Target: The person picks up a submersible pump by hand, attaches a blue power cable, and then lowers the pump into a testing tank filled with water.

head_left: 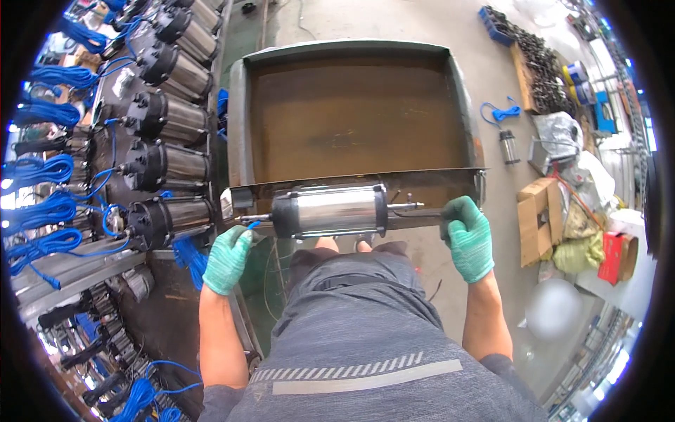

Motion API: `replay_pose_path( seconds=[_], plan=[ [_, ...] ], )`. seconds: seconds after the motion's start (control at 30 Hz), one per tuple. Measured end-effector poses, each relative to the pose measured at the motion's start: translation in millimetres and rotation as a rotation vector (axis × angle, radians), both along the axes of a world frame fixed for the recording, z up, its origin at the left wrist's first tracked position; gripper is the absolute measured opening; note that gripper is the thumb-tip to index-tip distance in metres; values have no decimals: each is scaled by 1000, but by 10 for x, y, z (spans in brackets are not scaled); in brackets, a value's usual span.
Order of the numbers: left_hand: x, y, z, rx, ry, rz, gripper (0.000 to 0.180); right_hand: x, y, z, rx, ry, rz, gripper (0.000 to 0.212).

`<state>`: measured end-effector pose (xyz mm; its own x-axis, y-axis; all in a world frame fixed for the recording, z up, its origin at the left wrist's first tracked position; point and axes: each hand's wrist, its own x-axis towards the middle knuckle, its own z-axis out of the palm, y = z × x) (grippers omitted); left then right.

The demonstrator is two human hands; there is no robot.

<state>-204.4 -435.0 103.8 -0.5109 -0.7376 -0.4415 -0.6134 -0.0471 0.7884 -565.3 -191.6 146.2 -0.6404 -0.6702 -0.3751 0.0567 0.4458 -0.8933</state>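
Note:
A cylindrical motor pump (336, 212) with a shiny steel body and black end caps lies on its side in front of me, along the near edge of a metal tank (351, 116). At its left end, my left hand (228, 259), in a green glove, is closed around a short bit of blue cable (253, 225). To the right of the pump's shaft (406, 206), my gloved right hand (467, 243) has its fingers curled in. Whatever those fingers hold, if anything, is hidden.
Several similar steel pumps (172, 165) with coiled blue cables (46, 172) line the bench at left. On the floor at right are a small pump (508, 146), a cardboard box (539, 221), plastic bags (559, 137) and a crate of dark parts (496, 27).

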Motion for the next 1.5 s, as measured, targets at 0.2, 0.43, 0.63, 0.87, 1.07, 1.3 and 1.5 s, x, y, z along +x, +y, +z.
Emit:
replay_pose_path(
  seconds=[0.2,0.43,0.63,0.87,1.07,1.3,1.5],
  plan=[
    [-32,-165,-18,100,-6,-14,29,61,-124,130,-55,-425,-123,20],
    [-174,-91,28,-190,-179,-253,25,27,-221,174,39,-433,-68,11],
    [194,175,-48,68,-46,-126,35,60,-215,181,5,-315,-163,10],
    [1199,131,-236,-10,-116,145,42,49,-184,245,-119,-441,-218,13],
    [2485,-40,-1721,-370,-668,690,89,96,-310,268,-144,-475,-116,14],
    [1739,-109,-1067,-191,-858,726,76,59,-272,272,-134,-439,-127,14],
    [1743,496,-1615,-215,-113,1269,51,57,-205,241,-164,-440,-161,14]
  ],
)
